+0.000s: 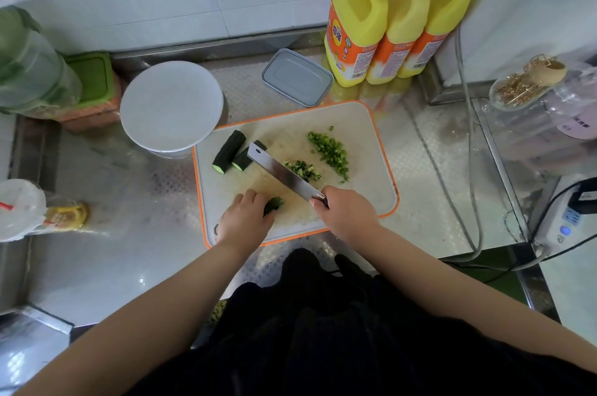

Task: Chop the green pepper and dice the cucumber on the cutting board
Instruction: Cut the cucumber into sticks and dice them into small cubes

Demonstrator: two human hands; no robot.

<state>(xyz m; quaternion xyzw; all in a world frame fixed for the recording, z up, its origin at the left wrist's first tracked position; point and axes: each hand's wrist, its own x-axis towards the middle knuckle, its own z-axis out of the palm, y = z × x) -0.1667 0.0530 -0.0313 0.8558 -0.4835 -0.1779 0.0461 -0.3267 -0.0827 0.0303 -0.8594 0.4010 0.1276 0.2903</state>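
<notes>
Two bare forearms, no sleeves showing, black garment [323,331] over the torso

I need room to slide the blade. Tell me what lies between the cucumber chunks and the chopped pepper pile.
In the head view, the knife blade and a small heap of diced cucumber lie between the cucumber chunks and the chopped pepper.

One head-worn view (wide-angle) looks steeply down — close over the cutting board [371,169].
</notes>
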